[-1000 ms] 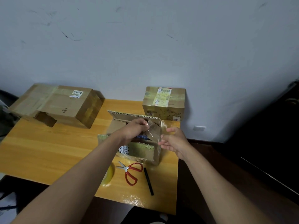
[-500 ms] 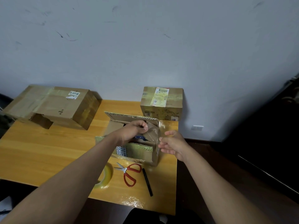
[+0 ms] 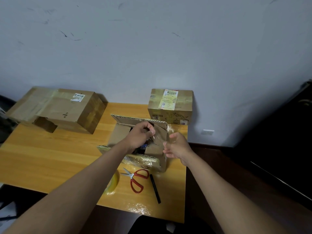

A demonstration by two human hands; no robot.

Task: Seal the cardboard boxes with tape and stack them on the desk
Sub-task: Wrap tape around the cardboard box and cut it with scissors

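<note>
change: since a second ago the right hand (image 3: 177, 146) has stayed by the right side of the open box (image 3: 157, 146) with its fingers a little more spread; the left hand (image 3: 141, 135) remains over the box's mouth, and the boxes and tools lie where they were.
left hand: reaches over the open box, fingers curled and pinching a clear strip of tape (image 3: 156, 136) at the right flap.
right hand: just beside the box's right wall, fingers loosely bent, thumb up; whether it touches the tape or the flap cannot be told.
open box: stands near the right front of the desk (image 3: 42, 159), flaps up, the far flap upright, the near one folded outward and shiny with old tape.
sealed small box (image 3: 170, 105): at the back right of the desk, against the wall, label on top.
large box (image 3: 55, 108): at the back left, taped on top, overhanging the desk's left edge.
tape roll (image 3: 113, 183): on the desk in front of the open box, partly hidden by the left forearm.
scissors (image 3: 135, 179): red handles, right of the roll.
pen (image 3: 155, 188): black, just right of the scissors.
</note>
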